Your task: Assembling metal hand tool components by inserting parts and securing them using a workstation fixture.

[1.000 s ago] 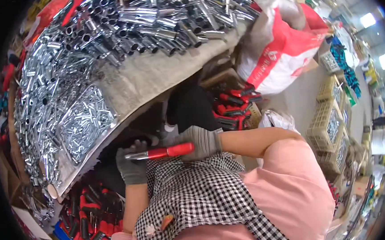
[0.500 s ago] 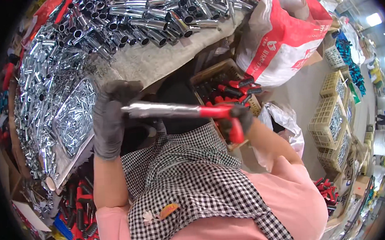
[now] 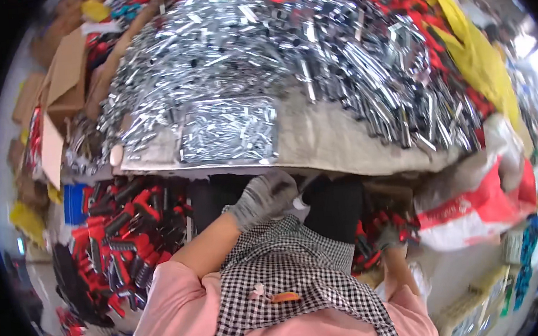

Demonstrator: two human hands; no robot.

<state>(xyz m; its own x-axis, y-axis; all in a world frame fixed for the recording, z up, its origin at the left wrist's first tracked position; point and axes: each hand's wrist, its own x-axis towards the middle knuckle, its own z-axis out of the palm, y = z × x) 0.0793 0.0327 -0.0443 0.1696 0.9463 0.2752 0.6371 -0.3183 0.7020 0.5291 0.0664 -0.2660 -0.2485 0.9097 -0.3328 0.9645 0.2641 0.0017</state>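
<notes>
My left hand [image 3: 264,199], in a grey glove, is closed above my lap, just below the table's front edge. A small pale, shiny piece shows beside its fingers, too blurred to name. Lower right, my right hand [image 3: 388,237], also gloved, reaches among red-and-black handles [image 3: 366,248] in a crate beside my leg. Its fingers blend into the handles, so their grip is not clear. In front of my left hand, a shallow tray [image 3: 274,130] of small metal pins lies on the table.
Loose small metal parts [image 3: 211,53] and chrome tubes [image 3: 375,79] are heaped on the cloth-covered table [image 3: 316,127]. Many red-and-black handles [image 3: 125,247] pile up at my left. A red-and-white sack [image 3: 471,210] stands at the right, and cardboard boxes [image 3: 66,82] at the far left.
The view has swung left. Half a second ago both hands were at a chrome tube with a red handle; now they are apart, my right hand down at the crate.
</notes>
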